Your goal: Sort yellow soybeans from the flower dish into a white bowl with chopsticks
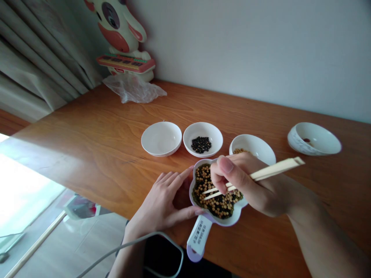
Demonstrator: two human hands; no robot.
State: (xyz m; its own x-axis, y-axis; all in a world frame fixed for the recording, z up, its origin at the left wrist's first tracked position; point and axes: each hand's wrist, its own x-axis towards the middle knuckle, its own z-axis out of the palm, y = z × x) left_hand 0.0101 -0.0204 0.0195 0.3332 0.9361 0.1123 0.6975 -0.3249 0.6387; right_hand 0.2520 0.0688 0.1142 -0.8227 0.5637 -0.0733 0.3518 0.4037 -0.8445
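Note:
A white scoop-shaped dish with a handle [199, 235] sits at the table's near edge, filled with mixed yellow, green and black beans [216, 202]. My left hand [166, 200] cups the dish's left rim, thumb and forefinger against it. A pair of wooden chopsticks [274, 168] is pinched in my right hand [249, 183], their tips resting down among the beans. Behind the dish stand three small white bowls: an empty one [161, 138], one with black beans [203, 139], and one with yellow beans [255, 148] partly hidden by my right hand.
A patterned white bowl [314, 139] with something red inside sits at the far right. A cow-shaped toy keyboard [123, 38] and a crumpled plastic bag [133, 88] stand at the back left by the curtain. A grey cable [136, 247] hangs below the wooden table's edge [87, 181].

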